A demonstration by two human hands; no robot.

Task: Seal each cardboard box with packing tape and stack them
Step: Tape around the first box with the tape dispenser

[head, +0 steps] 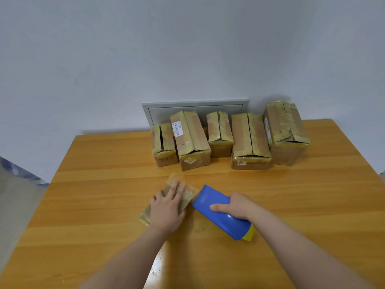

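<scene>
Plain grey-white wall, a grey wall panel low behind, orange wood tabletop filling the lower view. Left hand lies flat, fingers spread apart, pressing down a small flat taped box near the middle of the tabletop. Right hand is wrapped round a blue tape dispenser, fingers clamped on its body, nose touching the small box's right edge; a yellow part shows at the tail.

Step looks like laying or cutting a strip on the small box. To do it well: keep the left palm heavy so the light box doesn't slide, pull the dispenser straight along the seam, tilt to bite the blade, then rub the strip flat.

Five larger boxes stand in a row at the back by the wall, none stacked. All look heavily taped in yellowish tape, yet centre seams show dark gaps; the rightmost box has torn flaps. Contents can't be seen in any of them.
</scene>
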